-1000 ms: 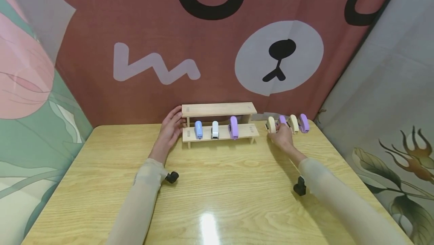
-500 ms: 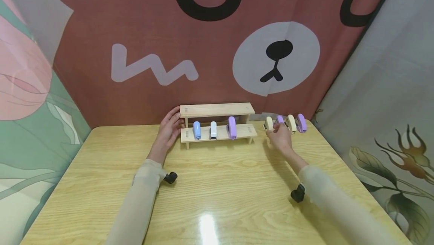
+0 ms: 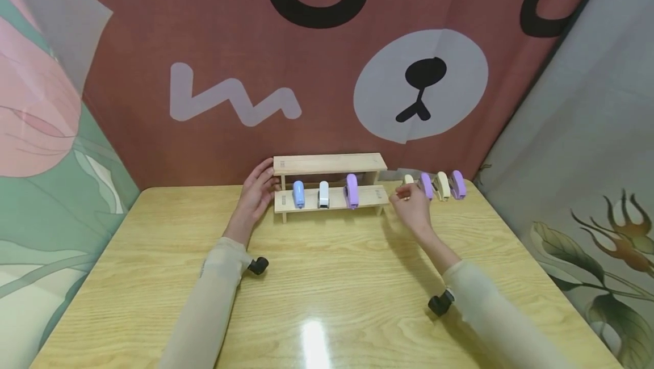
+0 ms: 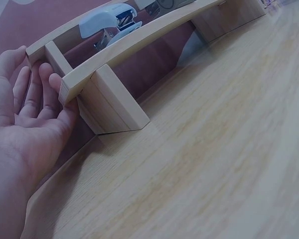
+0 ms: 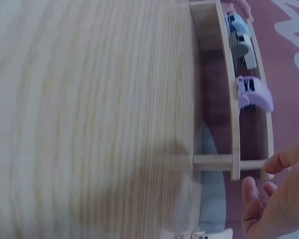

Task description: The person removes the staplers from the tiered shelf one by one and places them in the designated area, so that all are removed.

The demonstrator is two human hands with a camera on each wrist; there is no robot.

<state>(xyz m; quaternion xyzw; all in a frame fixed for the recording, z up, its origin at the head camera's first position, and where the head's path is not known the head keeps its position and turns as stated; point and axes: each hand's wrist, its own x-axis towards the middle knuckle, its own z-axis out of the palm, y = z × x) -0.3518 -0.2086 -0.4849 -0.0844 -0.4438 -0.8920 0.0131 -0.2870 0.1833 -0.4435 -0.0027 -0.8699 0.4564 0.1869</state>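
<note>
A two-tier wooden rack (image 3: 368, 197) stands at the table's back edge. On its lower tier sit a blue stapler (image 3: 298, 194), a white stapler (image 3: 323, 194) and a larger purple stapler (image 3: 351, 192). My left hand (image 3: 255, 194) rests against the rack's left end, fingertips at the ends of both tiers in the left wrist view. Near the right end is my right hand (image 3: 413, 207), holding nothing, its fingers loosely bent; in the right wrist view a fingertip (image 5: 274, 164) overlaps the upper tier's end. It partly hides a cream stapler (image 3: 408, 179) behind it.
Right of that cream stapler, a purple stapler (image 3: 426, 185), another cream stapler (image 3: 442, 185) and another purple one (image 3: 457, 184) stand in a row at the table's back right. A printed curtain (image 3: 230, 147) hangs behind the wooden table (image 3: 327, 267).
My right hand has moved left, away from the row of staplers and toward the rack's right end. The left hand keeps its place at the rack's left end.
</note>
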